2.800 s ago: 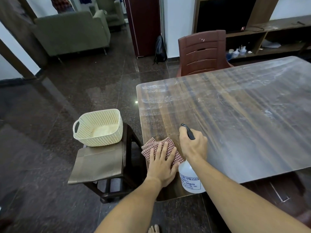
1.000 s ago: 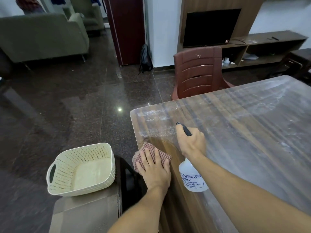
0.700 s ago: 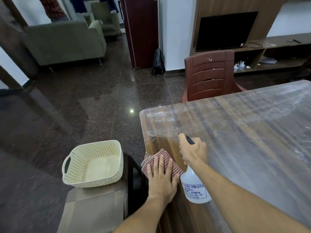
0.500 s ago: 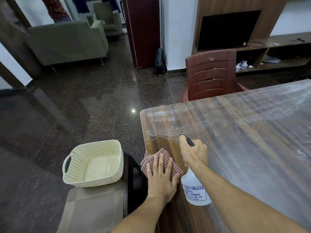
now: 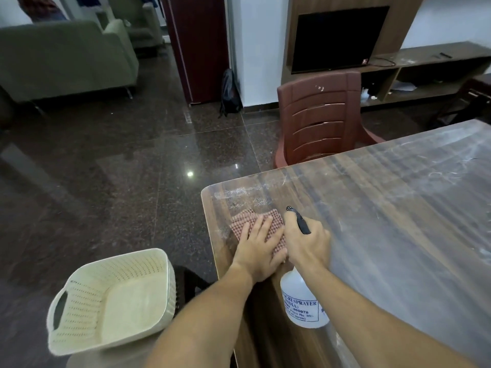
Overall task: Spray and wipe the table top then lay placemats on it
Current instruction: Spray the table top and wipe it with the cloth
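Head view: left grip, laid flat and released, presses the checked cloth near the left edge of the tabletop; a wide stroke could drag it off. Right grip, clenched round the spray bottle, crowds it and may collide.

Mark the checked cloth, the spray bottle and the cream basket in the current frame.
checked cloth (image 5: 276,221), head view, on the uncovered far right corner of the fabric.
spray bottle (image 5: 303,304), head view, on its labelled white body.
cream basket (image 5: 171,290), head view, on its right outer side wall.
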